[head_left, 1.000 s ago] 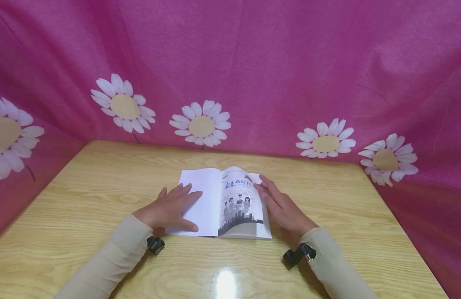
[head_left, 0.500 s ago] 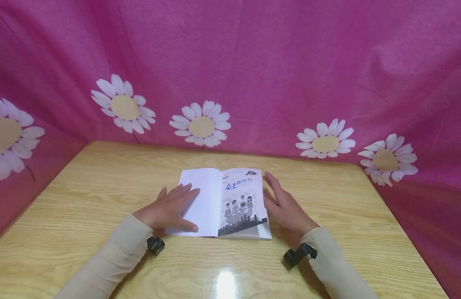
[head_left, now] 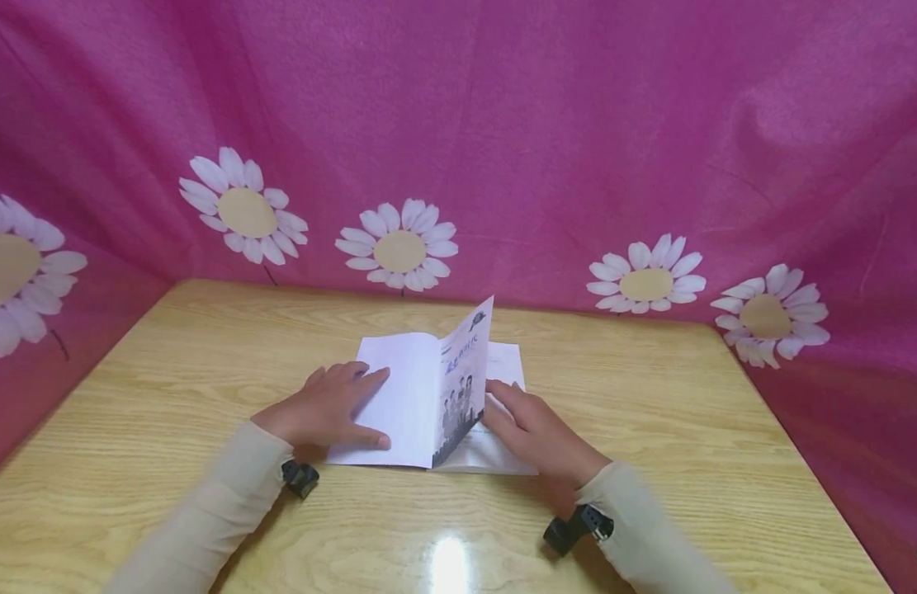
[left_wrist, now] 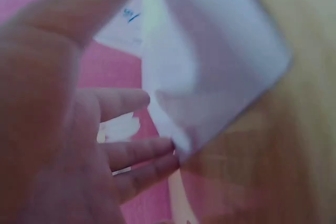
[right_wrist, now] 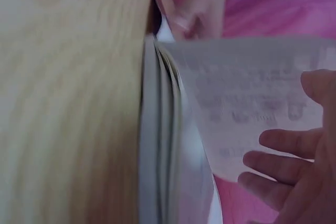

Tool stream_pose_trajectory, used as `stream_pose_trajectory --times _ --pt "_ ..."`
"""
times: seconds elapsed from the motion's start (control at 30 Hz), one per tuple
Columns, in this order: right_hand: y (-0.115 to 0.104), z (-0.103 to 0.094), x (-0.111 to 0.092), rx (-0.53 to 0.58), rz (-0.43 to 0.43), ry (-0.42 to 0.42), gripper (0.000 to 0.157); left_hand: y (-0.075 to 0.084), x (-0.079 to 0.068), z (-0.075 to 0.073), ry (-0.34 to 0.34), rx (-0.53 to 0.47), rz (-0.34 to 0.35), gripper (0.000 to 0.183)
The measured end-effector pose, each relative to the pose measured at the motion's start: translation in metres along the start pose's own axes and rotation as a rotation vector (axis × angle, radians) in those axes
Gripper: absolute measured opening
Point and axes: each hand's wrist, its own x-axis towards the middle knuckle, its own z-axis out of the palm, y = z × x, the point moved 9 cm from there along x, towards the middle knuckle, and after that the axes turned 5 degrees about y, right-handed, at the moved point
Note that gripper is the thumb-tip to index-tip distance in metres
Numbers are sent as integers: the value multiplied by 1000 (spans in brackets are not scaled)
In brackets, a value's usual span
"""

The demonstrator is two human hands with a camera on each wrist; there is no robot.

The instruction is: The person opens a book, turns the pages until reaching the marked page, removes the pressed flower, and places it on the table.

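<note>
Evidently half-turned, the illustrated page (head_left: 462, 379) stands up from the open book (head_left: 415, 404), not yet flat; left hand (head_left: 328, 411) and right hand (head_left: 538, 431) lie extended, neither gripping

The head view is bright and even. White glare (head_left: 450, 565) sits on the table (head_left: 399, 528) between the left hand (head_left: 328, 412) and right hand (head_left: 536, 429), nearer the camera; soft shadows (head_left: 556, 493) lie under both. The 2 wrist views are dimmer, hazy: paper (left_wrist: 226, 51) before the left hand blurs, print (right_wrist: 257, 116) before the right smears.
</note>
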Motion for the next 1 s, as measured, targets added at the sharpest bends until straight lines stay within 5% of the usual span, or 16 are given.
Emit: stream_pose_trajectory --times 0.23,0.57,1.0 --pt "-12 23 -7 44 -3 -94 50 -13 2 -12 6 -221 -18 79" --pt "-29 45 -4 -9 -83 -158 61 -28 -1 -21 20 -612 -125 77" --pt "-32 64 -6 -69 -73 -220 67 -33 -1 -24 57 -628 -106 70"
